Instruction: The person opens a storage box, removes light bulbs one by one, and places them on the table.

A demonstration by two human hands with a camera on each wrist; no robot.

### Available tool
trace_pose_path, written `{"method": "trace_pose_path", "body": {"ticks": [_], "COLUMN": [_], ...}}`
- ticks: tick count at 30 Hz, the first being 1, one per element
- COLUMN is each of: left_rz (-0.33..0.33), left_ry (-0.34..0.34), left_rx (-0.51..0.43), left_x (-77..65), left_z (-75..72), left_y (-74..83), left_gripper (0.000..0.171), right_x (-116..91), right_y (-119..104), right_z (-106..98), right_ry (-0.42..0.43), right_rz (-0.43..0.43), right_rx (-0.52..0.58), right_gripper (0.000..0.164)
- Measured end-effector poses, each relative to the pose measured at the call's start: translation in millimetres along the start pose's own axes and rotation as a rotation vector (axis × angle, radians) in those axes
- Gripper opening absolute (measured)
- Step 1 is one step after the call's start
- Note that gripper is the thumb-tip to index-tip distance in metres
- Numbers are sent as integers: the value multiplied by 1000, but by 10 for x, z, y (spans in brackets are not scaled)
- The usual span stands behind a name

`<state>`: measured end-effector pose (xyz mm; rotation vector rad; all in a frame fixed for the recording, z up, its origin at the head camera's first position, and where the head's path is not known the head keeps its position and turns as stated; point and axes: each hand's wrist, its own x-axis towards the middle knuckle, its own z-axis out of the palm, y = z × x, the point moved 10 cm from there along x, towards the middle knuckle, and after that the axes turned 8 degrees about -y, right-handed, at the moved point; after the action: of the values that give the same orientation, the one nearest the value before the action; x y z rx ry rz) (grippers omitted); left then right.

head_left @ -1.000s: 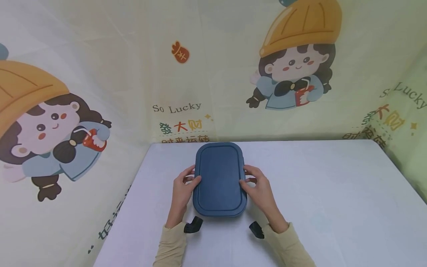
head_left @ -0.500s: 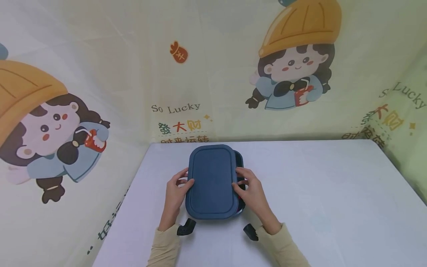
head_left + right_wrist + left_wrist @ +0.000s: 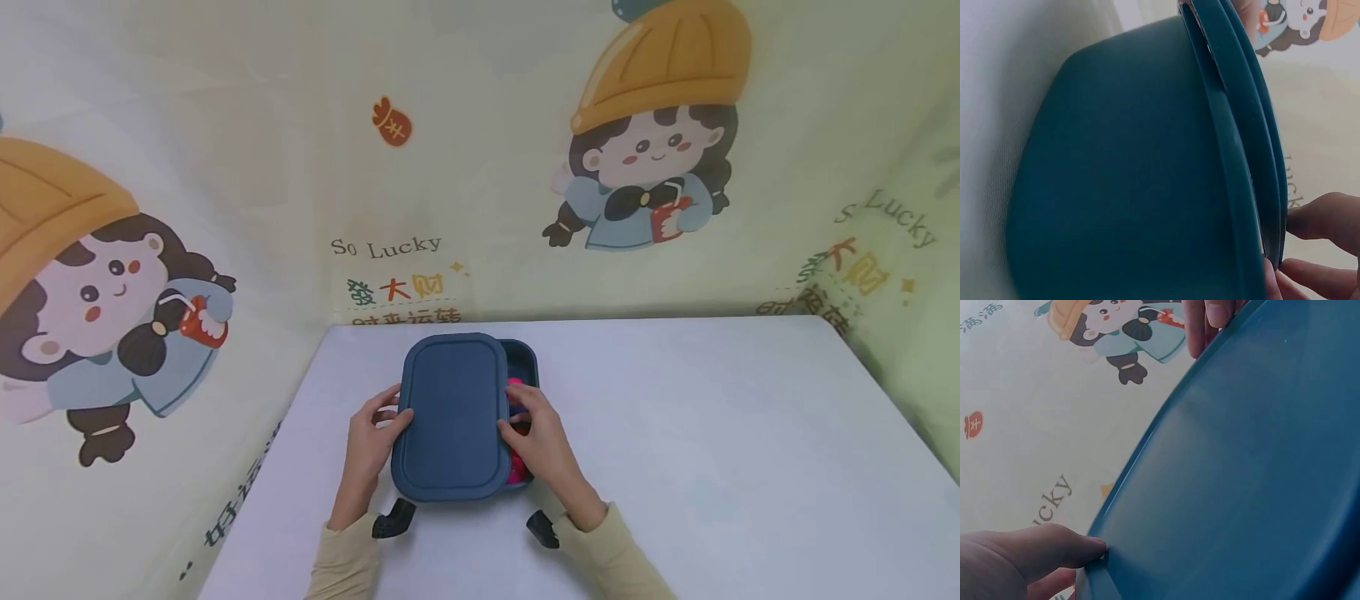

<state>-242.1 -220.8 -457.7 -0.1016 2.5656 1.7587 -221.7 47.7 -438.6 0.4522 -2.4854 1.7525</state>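
Note:
A dark blue rectangular lid [image 3: 452, 417] with rounded corners is pinched along its two long sides by my hands. My left hand [image 3: 371, 437] grips its left edge, thumb on top, which the left wrist view shows close up. On the opposite edge, my right hand [image 3: 543, 437] holds it with thumb above and fingers below. Under the lid stands a deep blue box [image 3: 527, 358], uncovered along its right side. Bright pink and red things [image 3: 517, 468] show inside, their kind unclear and mostly covered. In the right wrist view the lid lies just over the rim of the box [image 3: 1122, 169].
The box stands on a white table [image 3: 697, 450], near its left side. Cream curtains [image 3: 495, 167] with cartoon prints hang behind the table and along both sides. A black wrist-worn device [image 3: 393, 518] sits at the left cuff, another [image 3: 542, 529] at the right.
Both hands have moved the lid leftward off the box, from covering it fully to baring its right strip. The pink and red contents have come into sight.

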Motion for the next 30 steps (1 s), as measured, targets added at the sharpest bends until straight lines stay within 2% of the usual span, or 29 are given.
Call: {"method": "trace_pose_path", "body": {"ticks": [8,15,30], "left_rz": [-2,-1,-36], "left_ry": [22,29,56], "left_rx": [37,65,81], "left_x": [-41,-50,-96], "left_z": [-162,-261,-391], "left_y": [-55,-60,-134], "left_gripper": [48,50,51], "right_x": [31,62,124], "right_y": [-33,-34,-134], "right_z": [160,236,385], "right_ry": [-41,-65,-108], "right_rz": [10,61,31], "right_rx": [-2,-6,-40], "right_gripper": [48,48,47]}}
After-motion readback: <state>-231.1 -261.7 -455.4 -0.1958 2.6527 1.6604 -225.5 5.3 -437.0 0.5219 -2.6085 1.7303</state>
